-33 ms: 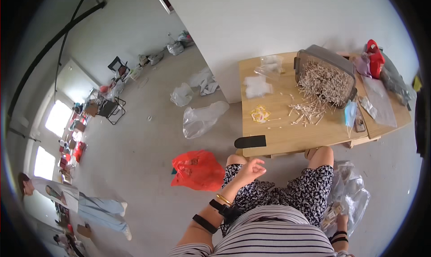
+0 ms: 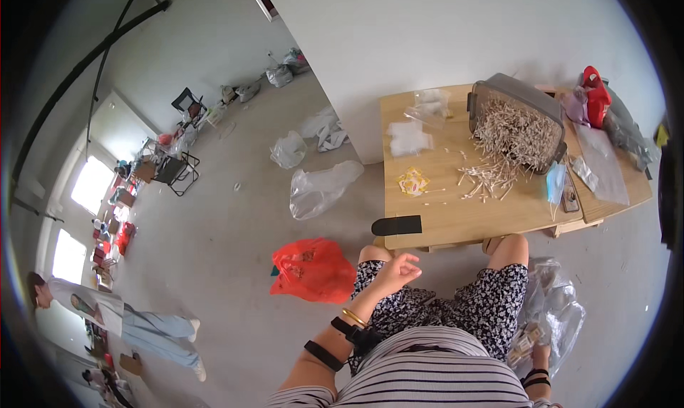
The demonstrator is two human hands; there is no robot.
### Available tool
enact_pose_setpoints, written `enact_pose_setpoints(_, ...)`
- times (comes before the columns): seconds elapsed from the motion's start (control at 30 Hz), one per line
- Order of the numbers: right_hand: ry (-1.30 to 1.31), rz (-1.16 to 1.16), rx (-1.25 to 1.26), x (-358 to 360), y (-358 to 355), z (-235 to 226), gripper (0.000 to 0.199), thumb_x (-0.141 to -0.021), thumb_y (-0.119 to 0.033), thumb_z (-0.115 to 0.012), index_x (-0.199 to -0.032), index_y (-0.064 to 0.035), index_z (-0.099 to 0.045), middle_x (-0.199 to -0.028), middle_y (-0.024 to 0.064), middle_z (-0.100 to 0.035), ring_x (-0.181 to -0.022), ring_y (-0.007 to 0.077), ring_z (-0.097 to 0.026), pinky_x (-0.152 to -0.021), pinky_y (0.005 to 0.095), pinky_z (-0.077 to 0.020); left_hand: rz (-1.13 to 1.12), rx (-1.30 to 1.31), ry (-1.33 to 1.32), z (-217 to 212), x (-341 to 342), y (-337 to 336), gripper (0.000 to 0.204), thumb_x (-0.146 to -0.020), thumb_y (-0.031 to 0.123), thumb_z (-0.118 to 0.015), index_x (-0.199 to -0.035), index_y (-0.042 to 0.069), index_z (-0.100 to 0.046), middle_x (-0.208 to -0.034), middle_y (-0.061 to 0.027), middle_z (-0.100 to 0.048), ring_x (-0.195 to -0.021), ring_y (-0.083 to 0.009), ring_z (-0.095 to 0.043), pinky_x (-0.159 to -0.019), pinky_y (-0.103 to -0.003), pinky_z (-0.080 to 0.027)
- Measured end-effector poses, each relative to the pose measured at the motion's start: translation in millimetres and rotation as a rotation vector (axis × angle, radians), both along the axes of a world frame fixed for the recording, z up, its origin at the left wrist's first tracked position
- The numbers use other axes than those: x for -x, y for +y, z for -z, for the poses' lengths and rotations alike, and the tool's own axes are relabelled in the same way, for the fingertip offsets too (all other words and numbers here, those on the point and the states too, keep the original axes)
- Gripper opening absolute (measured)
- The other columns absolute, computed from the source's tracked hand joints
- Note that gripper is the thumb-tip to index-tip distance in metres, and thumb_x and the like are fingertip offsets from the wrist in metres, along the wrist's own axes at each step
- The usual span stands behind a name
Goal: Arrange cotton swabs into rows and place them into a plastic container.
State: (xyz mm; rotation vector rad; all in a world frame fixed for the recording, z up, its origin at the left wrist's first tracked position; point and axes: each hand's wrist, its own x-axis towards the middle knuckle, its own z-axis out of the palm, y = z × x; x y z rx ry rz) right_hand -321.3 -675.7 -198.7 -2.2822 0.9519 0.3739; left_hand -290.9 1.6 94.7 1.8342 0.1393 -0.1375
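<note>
My left hand (image 2: 399,272) hovers over my left thigh, its fingers loosely bent with gaps between them and nothing visible in them. Low at the right, beside my right leg, my right hand (image 2: 541,355) reaches down to a clear plastic bag (image 2: 559,301). Several small brown-and-white packets (image 2: 526,340) lie in the bag, touching or close to that hand. Its fingers are mostly hidden. On the table (image 2: 456,219) in front of me, a grey translucent bin (image 2: 519,91) lies tipped, with a heap of cotton swabs (image 2: 509,133) spilling out of its mouth.
Small yellow-and-white papers (image 2: 413,182), a black strip (image 2: 397,225), a blue mask (image 2: 556,182) and a phone (image 2: 571,198) lie on the table. A red plastic bag (image 2: 313,271) and a clear bag (image 2: 324,188) rest on the floor. Another person (image 2: 107,312) stands far left.
</note>
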Motion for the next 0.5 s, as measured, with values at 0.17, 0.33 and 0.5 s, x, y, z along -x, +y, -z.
enact_pose_setpoints(0.17, 0.033, 0.141, 0.052, -11.3, 13.5, -6.9, 0.044, -0.080, -0.029, -0.069, -0.098, 0.0105, -0.068, -0.080, 0.0223, -0.071, -0.064, 0.0294, -0.070, -0.061, 0.0397, -0.0557, -0.041, -0.050, 0.069, -2.5, 12.9, 7.2, 0.040, -0.095, 0.025, -0.072, -0.125, 0.003, -0.058, -0.106, -0.0105, -0.074, -0.095, -0.0162, -0.071, -0.084, -0.031, -0.055)
enact_pose_setpoints(0.33, -0.161, 0.005, -0.089, -86.2, 23.5, -5.1, 0.039, -0.077, -0.031, -0.071, -0.090, 0.0057, -0.072, -0.075, 0.0147, -0.071, -0.073, 0.0269, -0.068, -0.069, 0.0421, -0.0535, 0.016, -0.052, 0.124, -6.4, -14.2, 3.7, 0.038, -0.098, 0.023, -0.070, -0.127, 0.001, -0.060, -0.111, -0.0118, -0.072, -0.103, -0.0178, -0.069, -0.088, -0.030, -0.055)
enact_pose_setpoints(0.5, -0.505, -0.143, -0.463, -188.8, 190.8, -99.5, 0.020, -0.086, -0.019, -0.074, -0.094, 0.0000, -0.070, -0.080, 0.0051, -0.068, -0.074, 0.0121, -0.060, -0.069, 0.0289, -0.0498, -0.054, -0.110, 0.052, 13.1, -33.3, 19.9, 0.039, -0.096, 0.030, -0.071, -0.121, 0.001, -0.065, -0.106, -0.0132, -0.074, -0.094, -0.0194, -0.072, -0.084, -0.033, -0.056)
